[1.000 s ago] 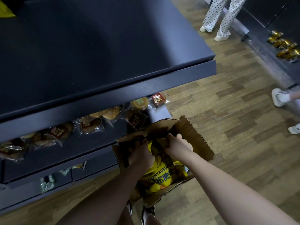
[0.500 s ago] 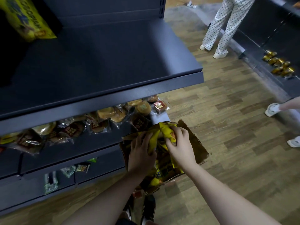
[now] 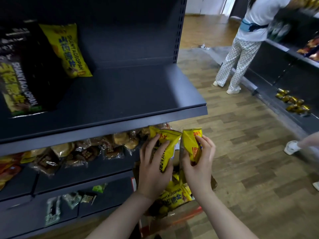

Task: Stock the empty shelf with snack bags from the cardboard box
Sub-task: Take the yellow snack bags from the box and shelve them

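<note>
My left hand (image 3: 154, 167) grips one yellow snack bag (image 3: 166, 142) and my right hand (image 3: 200, 163) grips a second yellow snack bag (image 3: 191, 144). Both bags are raised just below the front lip of the dark metal shelf (image 3: 131, 94). The cardboard box (image 3: 189, 213) sits on the floor under my hands, with more yellow bags (image 3: 176, 197) inside it. On the shelf's left stand a yellow bag (image 3: 66, 49) and a dark bag (image 3: 15, 83); its right part is bare.
Wrapped pastries (image 3: 86, 150) line the shelf below, and small packets (image 3: 72, 200) lie on the lowest one. A person in dotted trousers (image 3: 238, 62) stands at the opposite shelving, where gold cans (image 3: 291, 102) sit. Another person's foot (image 3: 291, 147) shows at the right, on wood floor (image 3: 250, 161).
Both hands have lifted a yellow bag each out of the box, up to the shelf's front edge. My view has tilted up, showing the shelf's back panel and stocked bags.
</note>
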Available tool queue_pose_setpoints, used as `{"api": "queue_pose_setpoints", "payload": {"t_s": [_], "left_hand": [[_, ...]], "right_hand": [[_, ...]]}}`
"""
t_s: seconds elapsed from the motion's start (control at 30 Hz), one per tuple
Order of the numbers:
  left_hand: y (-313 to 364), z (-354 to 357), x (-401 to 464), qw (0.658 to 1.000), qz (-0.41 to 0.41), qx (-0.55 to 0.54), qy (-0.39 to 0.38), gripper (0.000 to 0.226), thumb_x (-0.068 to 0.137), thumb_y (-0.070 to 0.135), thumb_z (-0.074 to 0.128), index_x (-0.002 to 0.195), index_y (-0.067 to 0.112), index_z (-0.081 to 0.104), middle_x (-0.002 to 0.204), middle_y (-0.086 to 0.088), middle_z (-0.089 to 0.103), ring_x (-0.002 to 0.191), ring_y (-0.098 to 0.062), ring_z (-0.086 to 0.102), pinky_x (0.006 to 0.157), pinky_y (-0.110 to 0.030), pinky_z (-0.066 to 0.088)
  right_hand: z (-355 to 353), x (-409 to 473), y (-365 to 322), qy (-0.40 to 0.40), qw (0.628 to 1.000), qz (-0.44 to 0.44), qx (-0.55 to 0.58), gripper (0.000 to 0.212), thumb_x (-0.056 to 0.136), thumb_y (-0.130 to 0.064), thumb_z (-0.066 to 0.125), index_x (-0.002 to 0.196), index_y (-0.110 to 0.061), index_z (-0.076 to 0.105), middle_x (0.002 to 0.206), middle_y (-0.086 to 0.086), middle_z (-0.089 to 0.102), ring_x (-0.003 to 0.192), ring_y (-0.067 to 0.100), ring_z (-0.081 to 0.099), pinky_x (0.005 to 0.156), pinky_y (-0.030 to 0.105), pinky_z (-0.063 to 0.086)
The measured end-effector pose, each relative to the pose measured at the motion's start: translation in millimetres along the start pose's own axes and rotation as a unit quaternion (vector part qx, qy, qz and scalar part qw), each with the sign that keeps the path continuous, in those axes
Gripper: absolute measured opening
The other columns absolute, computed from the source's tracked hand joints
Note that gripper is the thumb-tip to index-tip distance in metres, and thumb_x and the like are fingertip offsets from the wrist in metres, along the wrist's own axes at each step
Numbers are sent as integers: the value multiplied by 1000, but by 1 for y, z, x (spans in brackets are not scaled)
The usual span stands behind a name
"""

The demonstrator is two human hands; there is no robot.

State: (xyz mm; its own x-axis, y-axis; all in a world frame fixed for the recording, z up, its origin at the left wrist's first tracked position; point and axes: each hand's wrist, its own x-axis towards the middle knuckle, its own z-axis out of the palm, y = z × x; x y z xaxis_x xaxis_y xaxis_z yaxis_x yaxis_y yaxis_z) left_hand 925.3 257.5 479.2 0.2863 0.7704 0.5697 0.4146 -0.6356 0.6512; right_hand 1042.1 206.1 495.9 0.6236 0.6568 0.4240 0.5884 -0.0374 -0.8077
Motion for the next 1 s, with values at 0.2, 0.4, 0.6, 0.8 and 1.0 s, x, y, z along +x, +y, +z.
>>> {"api": "queue_pose_setpoints", "payload": {"t_s": [0.2, 0.4, 0.6, 0.8, 1.0], "left_hand": [[24, -18, 39, 994, 49, 3, 98, 47, 82, 22, 57, 126, 27, 45, 140, -1, 35, 126, -27, 39, 111, -34, 29], [30, -43, 89, 985, 47, 29, 166, 49, 82, 17, 58, 128, 25, 44, 141, -1, 35, 127, -24, 37, 112, -25, 23], [16, -82, 136, 977, 20, 48, 205, 58, 82, 11, 67, 131, 30, 42, 145, 6, 31, 133, -15, 27, 110, -11, 14], [-16, -127, 179, 962, 2, 94, 255, 61, 80, 9, 69, 131, 30, 43, 144, 6, 30, 131, -23, 30, 104, -32, 31], [-56, -150, 214, 958, -31, 128, 254, 54, 82, 12, 68, 132, 19, 50, 145, -2, 36, 130, -23, 29, 101, -36, 37]], "right_hand": [[-7, 32, -45, 37, 996, -76, 34, 46, 81, -17, 63, 123, -6, 49, 129, 16, 40, 116, -23, 29, 91, -6, 23], [2, 75, -96, 20, 990, -100, 93, 49, 77, -29, 54, 123, -10, 48, 126, 11, 42, 117, -8, 35, 97, 0, 24], [25, 124, -133, 10, 982, -149, 114, 45, 80, -10, 62, 123, -14, 47, 128, 10, 39, 105, -27, 34, 80, -7, 29], [54, 161, -165, -3, 979, -178, 102, 47, 83, -11, 64, 126, -17, 46, 130, 4, 36, 103, -25, 36, 78, 4, 37], [101, 177, -182, -5, 982, -183, 56, 47, 81, -17, 65, 126, -17, 48, 129, 3, 38, 108, 21, 52, 75, 33, 49]]}}
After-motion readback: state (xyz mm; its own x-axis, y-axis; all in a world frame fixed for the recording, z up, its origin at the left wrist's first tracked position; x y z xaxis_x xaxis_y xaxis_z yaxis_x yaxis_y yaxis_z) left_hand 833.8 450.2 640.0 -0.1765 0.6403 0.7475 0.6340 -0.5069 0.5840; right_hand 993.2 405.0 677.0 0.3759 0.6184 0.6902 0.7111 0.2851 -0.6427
